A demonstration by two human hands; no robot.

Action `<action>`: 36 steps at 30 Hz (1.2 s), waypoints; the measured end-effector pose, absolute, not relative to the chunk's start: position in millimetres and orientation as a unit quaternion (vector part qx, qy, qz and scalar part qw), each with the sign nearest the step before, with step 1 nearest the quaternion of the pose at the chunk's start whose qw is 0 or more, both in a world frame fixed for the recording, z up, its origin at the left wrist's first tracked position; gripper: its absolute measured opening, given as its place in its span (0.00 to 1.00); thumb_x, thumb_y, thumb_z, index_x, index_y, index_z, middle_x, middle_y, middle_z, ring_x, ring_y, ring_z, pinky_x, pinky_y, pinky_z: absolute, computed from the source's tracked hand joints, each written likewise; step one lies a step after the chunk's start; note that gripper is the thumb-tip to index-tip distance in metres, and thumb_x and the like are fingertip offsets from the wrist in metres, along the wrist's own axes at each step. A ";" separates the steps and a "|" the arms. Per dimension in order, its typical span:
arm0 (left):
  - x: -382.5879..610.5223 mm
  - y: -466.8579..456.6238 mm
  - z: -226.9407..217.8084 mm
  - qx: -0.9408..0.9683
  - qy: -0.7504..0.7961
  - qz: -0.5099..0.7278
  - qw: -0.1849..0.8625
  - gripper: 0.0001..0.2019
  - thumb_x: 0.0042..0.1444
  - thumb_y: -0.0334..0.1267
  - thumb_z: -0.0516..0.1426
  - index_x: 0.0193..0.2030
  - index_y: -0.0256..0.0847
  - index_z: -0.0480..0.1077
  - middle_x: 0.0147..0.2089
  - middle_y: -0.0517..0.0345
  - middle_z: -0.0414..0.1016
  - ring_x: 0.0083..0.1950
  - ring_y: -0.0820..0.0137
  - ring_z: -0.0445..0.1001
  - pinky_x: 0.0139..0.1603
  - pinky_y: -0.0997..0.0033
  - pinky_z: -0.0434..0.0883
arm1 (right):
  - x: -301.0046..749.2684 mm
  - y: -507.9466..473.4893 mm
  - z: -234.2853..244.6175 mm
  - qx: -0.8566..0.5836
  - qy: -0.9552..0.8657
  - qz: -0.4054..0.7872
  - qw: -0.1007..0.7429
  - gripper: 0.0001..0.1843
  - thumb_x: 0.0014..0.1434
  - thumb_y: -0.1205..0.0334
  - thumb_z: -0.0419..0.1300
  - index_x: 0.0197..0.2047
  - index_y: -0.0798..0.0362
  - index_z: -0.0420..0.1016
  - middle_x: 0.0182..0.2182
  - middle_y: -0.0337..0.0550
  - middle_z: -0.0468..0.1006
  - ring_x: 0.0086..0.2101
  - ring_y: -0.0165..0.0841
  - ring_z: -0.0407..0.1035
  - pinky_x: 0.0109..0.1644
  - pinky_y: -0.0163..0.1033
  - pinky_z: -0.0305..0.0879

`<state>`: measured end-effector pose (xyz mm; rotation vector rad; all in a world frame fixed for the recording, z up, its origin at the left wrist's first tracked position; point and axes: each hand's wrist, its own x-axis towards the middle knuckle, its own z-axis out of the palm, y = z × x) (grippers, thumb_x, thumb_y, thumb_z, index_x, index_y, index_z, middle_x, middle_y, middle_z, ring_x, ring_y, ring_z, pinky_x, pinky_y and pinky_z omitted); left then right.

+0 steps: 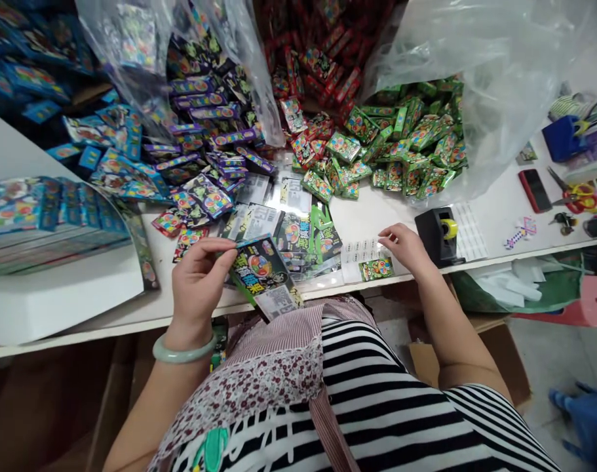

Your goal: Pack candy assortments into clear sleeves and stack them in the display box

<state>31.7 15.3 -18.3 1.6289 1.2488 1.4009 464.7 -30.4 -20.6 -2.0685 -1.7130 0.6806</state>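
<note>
My left hand point(197, 282), with a pale green bangle on the wrist, pinches the upper left corner of a black printed packet point(259, 265). The packet is tilted over the table's front edge, its white label with a printed code at the lower end. At the right, the fingertips of my right hand point(404, 246) are pinched together at the upper right edge of a sheet of small white labels point(360, 249). A small green packet point(377, 269) lies at that sheet's lower edge. Between my hands, more black printed packets point(295, 239) lie overlapping on the table.
Behind lie heaps of blue point(114, 170), purple point(204, 101), red point(327, 65) and green small packets point(426, 141), some in clear plastic bags. A white box point(57, 295) stands left. To the right are a tape dispenser point(433, 236), a phone point(535, 190) and scissors point(568, 193).
</note>
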 end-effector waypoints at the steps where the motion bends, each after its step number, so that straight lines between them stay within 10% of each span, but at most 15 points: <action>1: 32.0 14.7 -17.2 0.618 0.481 0.532 0.321 0.07 0.53 0.43 0.69 0.35 0.48 0.78 0.37 0.62 0.81 0.39 0.68 0.77 0.38 0.66 0.75 | 461.8 -29.2 -23.6 -0.735 -0.606 0.244 0.184 0.04 0.54 0.63 0.63 0.34 0.52 0.79 0.34 0.42 0.76 0.31 0.32 0.69 0.43 0.41 0.67; 17: 51.0 8.7 2.3 0.624 0.448 0.529 0.360 0.06 0.57 0.41 0.65 0.36 0.44 0.74 0.37 0.59 0.76 0.41 0.70 0.75 0.44 0.67 0.72 | 427.3 -4.4 53.7 -0.602 -0.610 0.397 0.329 0.12 0.56 0.51 0.64 0.34 0.51 0.71 0.29 0.38 0.73 0.30 0.30 0.66 0.37 0.38 0.64; 24: 64.4 4.7 17.1 0.642 0.432 0.509 0.376 0.10 0.62 0.46 0.60 0.37 0.42 0.70 0.36 0.58 0.72 0.39 0.70 0.72 0.43 0.68 0.69 | 281.0 45.9 112.5 -0.336 -0.789 0.470 0.210 0.05 0.62 0.60 0.58 0.34 0.51 0.68 0.29 0.38 0.73 0.31 0.29 0.66 0.38 0.37 0.63; 36: 60.1 5.0 12.8 0.630 0.429 0.511 0.399 0.12 0.61 0.48 0.61 0.38 0.42 0.69 0.37 0.58 0.72 0.40 0.70 0.71 0.44 0.67 0.69 | 239.2 73.4 95.6 -0.392 -0.798 0.450 0.080 0.05 0.59 0.63 0.58 0.32 0.52 0.67 0.24 0.34 0.70 0.26 0.27 0.62 0.32 0.34 0.56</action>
